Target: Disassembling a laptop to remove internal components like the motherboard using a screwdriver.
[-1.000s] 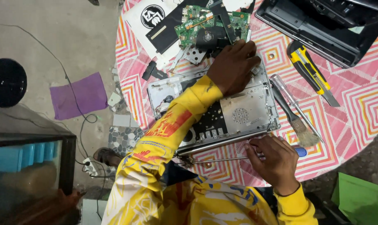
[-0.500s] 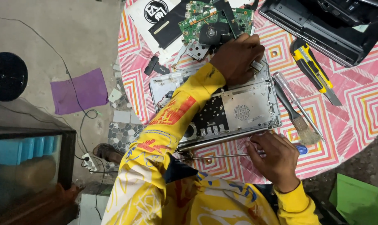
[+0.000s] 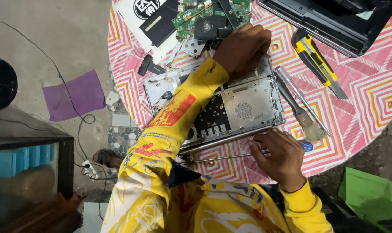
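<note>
left hand [image 3: 241, 47] on laptop chassis [image 3: 243, 108], right hand [image 3: 279, 157] on screwdriver [image 3: 230, 157]

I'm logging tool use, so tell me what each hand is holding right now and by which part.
The right hand grips a long screwdriver at its blue handle end. The left hand holds nothing; it rests on the far edge of the opened laptop chassis.

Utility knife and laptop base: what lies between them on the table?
In the head view, a clear-handled screwdriver and a paintbrush lie between the utility knife and the laptop base.
</note>
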